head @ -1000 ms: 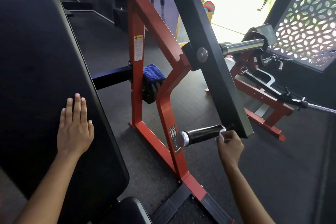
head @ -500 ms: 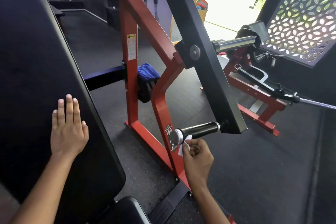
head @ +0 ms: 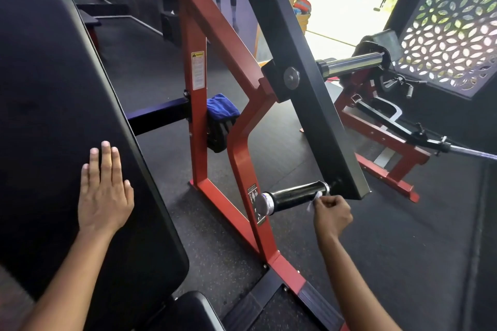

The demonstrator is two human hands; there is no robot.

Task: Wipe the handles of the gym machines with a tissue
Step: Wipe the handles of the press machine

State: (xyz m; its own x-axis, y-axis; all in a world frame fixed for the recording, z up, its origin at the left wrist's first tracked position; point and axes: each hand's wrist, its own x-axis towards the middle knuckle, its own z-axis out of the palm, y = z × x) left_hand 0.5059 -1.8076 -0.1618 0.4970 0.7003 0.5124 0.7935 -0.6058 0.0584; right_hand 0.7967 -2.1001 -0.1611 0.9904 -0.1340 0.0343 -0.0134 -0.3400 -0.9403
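Observation:
A short black handle (head: 293, 196) with a silver end cap sticks out from the black lever arm (head: 317, 105) of a red-framed gym machine (head: 199, 115). My right hand (head: 332, 212) pinches a small white tissue (head: 314, 200) and presses it against the handle's right end, close to the lever arm. My left hand (head: 105, 193) lies flat, fingers straight, on the machine's big black back pad (head: 53, 115).
A blue cloth (head: 222, 106) sits on a black part behind the red frame. A chrome weight peg (head: 352, 63) juts from the lever arm. Another red machine (head: 382, 137) with a bar stands at right. Black rubber floor (head: 403, 250) lies below. A seat pad (head: 193, 312) is at the bottom.
My right hand with the tissue slid from the handle's right end to its capped left end, then back to the right end. The left hand stayed on the pad.

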